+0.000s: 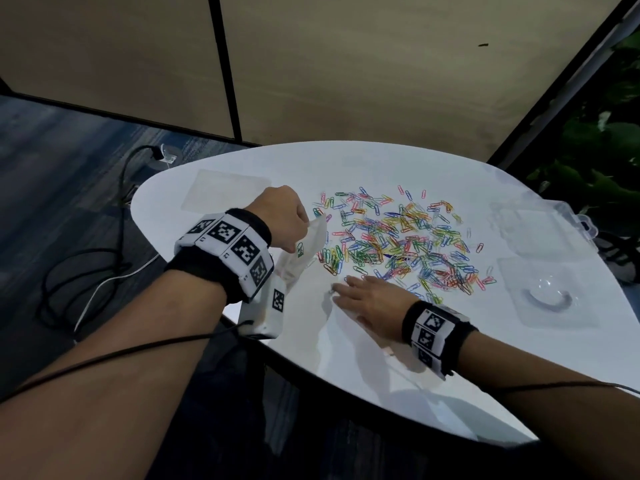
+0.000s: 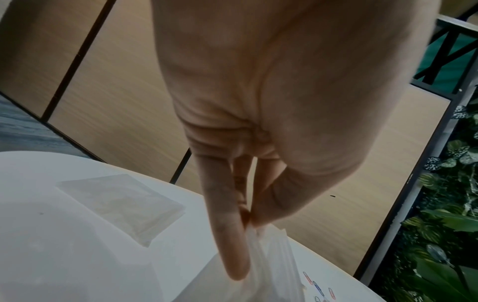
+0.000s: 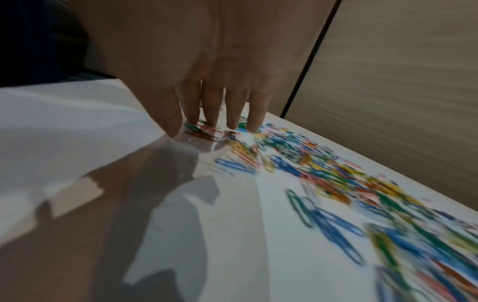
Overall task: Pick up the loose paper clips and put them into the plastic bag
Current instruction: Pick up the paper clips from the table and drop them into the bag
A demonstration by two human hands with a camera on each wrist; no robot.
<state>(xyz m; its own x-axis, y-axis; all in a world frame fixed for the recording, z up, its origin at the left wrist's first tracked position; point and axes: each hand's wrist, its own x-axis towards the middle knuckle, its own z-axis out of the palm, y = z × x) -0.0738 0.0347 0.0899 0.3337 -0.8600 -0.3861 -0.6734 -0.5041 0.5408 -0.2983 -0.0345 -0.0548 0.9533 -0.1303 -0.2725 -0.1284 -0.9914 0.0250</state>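
Note:
A heap of coloured paper clips (image 1: 398,244) is spread over the middle of the white table (image 1: 346,358). My left hand (image 1: 287,220) is raised left of the heap, and its thumb and fingers (image 2: 232,235) pinch the top edge of a clear plastic bag (image 1: 308,251). The bag (image 2: 261,269) hangs down to the table, and a green clip shows through it. My right hand (image 1: 349,289) lies low at the near edge of the heap. Its fingers (image 3: 212,110) are straight and close together, with the tips down on the table among the clips (image 3: 336,183). It holds nothing.
A flat stack of spare clear bags (image 1: 225,192) lies at the far left of the table. A clear plastic box (image 1: 540,230) and a clear blister tray (image 1: 547,299) sit at the right. Cables (image 1: 104,271) trail over the floor on the left. The table's dark edge (image 1: 346,403) runs close to me.

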